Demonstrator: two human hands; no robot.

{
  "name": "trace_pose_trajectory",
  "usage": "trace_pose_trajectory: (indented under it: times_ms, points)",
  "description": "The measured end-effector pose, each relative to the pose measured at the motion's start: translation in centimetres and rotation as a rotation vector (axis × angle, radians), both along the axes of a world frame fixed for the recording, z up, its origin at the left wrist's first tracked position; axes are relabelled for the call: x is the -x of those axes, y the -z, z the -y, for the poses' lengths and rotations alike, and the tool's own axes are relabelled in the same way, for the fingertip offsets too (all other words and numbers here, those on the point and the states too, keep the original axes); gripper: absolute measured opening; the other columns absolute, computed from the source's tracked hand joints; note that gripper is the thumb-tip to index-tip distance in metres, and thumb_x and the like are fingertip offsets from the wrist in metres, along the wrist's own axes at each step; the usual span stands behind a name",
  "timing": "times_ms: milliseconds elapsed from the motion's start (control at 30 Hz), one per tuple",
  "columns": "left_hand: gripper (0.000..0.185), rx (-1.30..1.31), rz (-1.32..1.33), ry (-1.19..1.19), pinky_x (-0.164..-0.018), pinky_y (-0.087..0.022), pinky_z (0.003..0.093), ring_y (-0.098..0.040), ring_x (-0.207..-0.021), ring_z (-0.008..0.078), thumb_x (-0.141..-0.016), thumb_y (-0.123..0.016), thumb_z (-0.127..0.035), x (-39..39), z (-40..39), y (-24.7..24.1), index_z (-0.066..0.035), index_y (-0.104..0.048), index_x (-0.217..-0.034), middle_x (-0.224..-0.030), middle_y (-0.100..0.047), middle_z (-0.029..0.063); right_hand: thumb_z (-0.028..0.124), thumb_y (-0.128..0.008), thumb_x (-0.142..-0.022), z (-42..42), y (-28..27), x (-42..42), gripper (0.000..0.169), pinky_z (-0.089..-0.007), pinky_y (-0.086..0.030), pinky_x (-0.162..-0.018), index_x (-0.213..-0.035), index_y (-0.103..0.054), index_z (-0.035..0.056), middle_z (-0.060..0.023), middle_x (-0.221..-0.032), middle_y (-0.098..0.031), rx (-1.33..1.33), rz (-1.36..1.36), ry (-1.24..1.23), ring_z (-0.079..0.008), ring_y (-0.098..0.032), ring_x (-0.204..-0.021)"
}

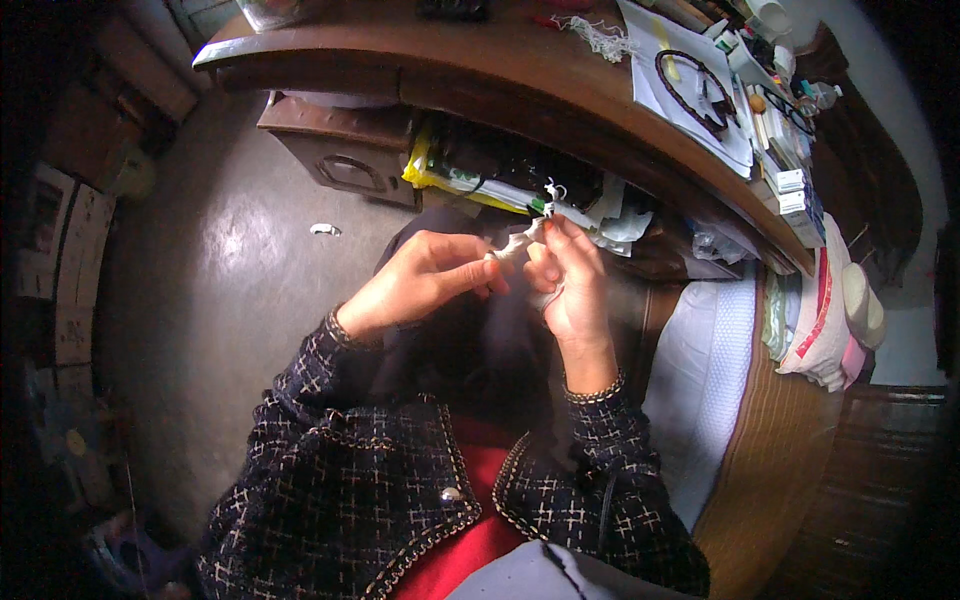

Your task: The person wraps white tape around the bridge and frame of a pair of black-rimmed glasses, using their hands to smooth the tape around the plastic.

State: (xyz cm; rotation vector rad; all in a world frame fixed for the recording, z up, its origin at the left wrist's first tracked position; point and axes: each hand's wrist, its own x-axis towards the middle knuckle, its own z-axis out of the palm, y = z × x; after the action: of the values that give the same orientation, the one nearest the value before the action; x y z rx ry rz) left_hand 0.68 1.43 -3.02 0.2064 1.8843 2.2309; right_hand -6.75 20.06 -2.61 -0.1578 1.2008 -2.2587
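A short twisted piece of white cord or cloth [517,244] stretches between my two hands above my lap. My left hand [424,281] pinches its lower end between thumb and fingers. Higher up, my right hand [574,281] grips it, with knotted, curling ends rising past the thumb and index finger. Part of a white strand also shows against the right palm. The fingers hide some of the cord, so its exact knotting cannot be made out.
Ahead stands a wooden desk [450,75] bearing white threads [600,37], papers [660,97], a dark braided loop [664,71] and small boxes [796,199]. Bags [465,184] fill the space beneath. A white scrap [325,229] lies on the floor; a bed [780,420] is at right.
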Motion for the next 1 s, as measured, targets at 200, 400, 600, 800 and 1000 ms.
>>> trace_pose_trajectory:
  times_ms: [200, 400, 600, 800, 1000]
  points:
    - [0.029, -0.300, 0.236, 0.163, -0.059, -0.038, 0.0198, -0.047, -0.063, 0.0062, -0.099, -0.049, -0.031, 0.4, -0.2, -0.6, -0.006, -0.062, -0.105, -0.082, -0.063, 0.0002, 0.019, -0.058, -0.094, 0.1, -0.2, 0.0, 0.013, -0.0171, -0.025, -0.046, -0.099, -0.061, 0.0077, 0.0070, -0.074, -0.049, -0.063, -0.017, 0.015, -0.0001, -0.034, -0.054]
    - [0.037, -0.457, 0.361, 0.070, -0.054, -0.030, 0.0203, -0.040, -0.058, 0.0070, -0.099, -0.045, -0.034, 0.2, -1.0, 0.2, -0.001, -0.060, -0.106, -0.075, -0.056, -0.0005, 0.019, -0.058, -0.095, -0.2, 0.4, 0.4, 0.013, -0.0167, -0.026, -0.047, -0.099, -0.061, 0.0072, 0.0053, -0.081, -0.056, -0.054, -0.054, -0.005, 0.0006, -0.035, -0.055]
    - [0.029, -0.692, 0.358, 0.308, -0.052, -0.045, 0.0227, -0.059, -0.067, 0.0130, -0.097, -0.048, -0.028, 0.4, -1.4, -0.8, -0.002, -0.055, -0.107, -0.083, -0.059, 0.0065, 0.021, -0.057, -0.096, -0.1, -0.2, -0.1, 0.013, -0.0162, -0.028, -0.051, -0.097, -0.061, 0.0084, 0.0061, -0.081, -0.055, -0.007, -0.170, -0.052, 0.0000, -0.036, -0.058]
    - [0.011, -0.607, 0.420, 0.105, -0.045, -0.039, 0.0168, -0.054, -0.055, 0.0075, -0.094, -0.057, -0.019, 1.2, -1.5, -0.3, -0.011, -0.051, -0.097, -0.079, -0.060, 0.0029, 0.004, -0.064, -0.088, -0.7, -2.2, -0.2, 0.008, -0.0246, -0.045, -0.067, -0.092, -0.062, -0.0033, -0.0056, -0.084, -0.052, -0.636, -1.142, 0.385, -0.0131, -0.053, -0.077]
    - [0.012, -0.707, 0.420, 0.045, -0.048, -0.025, 0.0181, -0.035, -0.054, 0.0029, -0.092, -0.057, -0.019, 1.3, -2.1, -1.1, -0.010, -0.056, -0.100, -0.069, -0.047, -0.0054, 0.008, -0.067, -0.088, -1.4, -0.6, -0.6, 0.011, -0.0216, -0.043, -0.062, -0.092, -0.061, -0.0010, -0.0012, -0.077, -0.052, -0.550, -1.062, 0.389, -0.0098, -0.051, -0.070]
